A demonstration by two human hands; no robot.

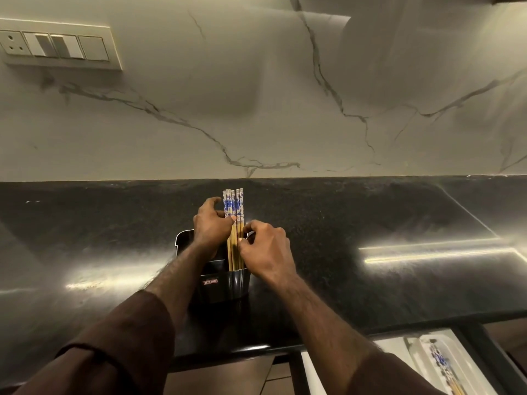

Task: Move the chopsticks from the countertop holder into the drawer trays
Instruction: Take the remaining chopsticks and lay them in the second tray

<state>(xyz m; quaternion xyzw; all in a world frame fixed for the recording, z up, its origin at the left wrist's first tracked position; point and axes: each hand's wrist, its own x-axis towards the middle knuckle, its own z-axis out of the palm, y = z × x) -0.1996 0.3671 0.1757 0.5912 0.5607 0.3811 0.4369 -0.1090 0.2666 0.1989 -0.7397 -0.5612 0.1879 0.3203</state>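
**Chopsticks Partly Moved; Bundle in Holder Under Both Hands**

Across the upper half of the frame: a white marble backsplash, veined in grey, with a switch plate at upper left. Below it, spanning the middle: a dark, glossy countertop streaked with reflected light. At lower right, under the counter edge: an open drawer with a pale drawer tray inside, already holding some blue-patterned chopsticks in the tray.

At centre: a black countertop holder with a small label on its front wall. Standing upright in its right-hand compartment: a bundle of chopsticks, blue-and-white tops above, plain wood below.

Left hand, just left of the bundle: fingers curled around the patterned upper section, gripping it. Right hand, just right of the bundle: fingertips pinching the wooden shafts lower down, close to the holder rim.

Judged from this layout: partway through. Some chopsticks in the drawer; this bundle not yet lifted clear of the holder. Left to do: drawing the bundle out, carrying it down to the lower right, laying it in a tray. Whether more trays lie beyond the frame edge: impossible to tell.
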